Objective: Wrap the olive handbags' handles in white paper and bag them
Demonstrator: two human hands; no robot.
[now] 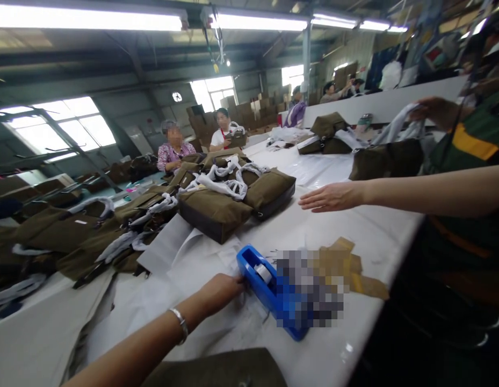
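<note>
My left hand (222, 293), with a silver bangle at its wrist, is closed at the near left side of a blue tape dispenser (255, 277); its fingertips are partly hidden there. A roll of tape sits in the dispenser, which lies slanted on the white table (313, 357). Over the table to the right, my right hand (332, 197) reaches in with fingers stretched out and holds nothing. Closest to those fingers is an olive-green bag (269, 191) with a dark base, one of a pile whose handles are wrapped in white paper. Another olive bag (217, 371) shows at the bottom edge.
Brown paper or tape scraps (348, 266) lie right of the dispenser, beside a blurred-out patch. A co-worker in green (467, 134) stands at the right, one hand on a wrapped bag handle (406, 115). More bags (64, 228) cover the left. Other people sit beyond.
</note>
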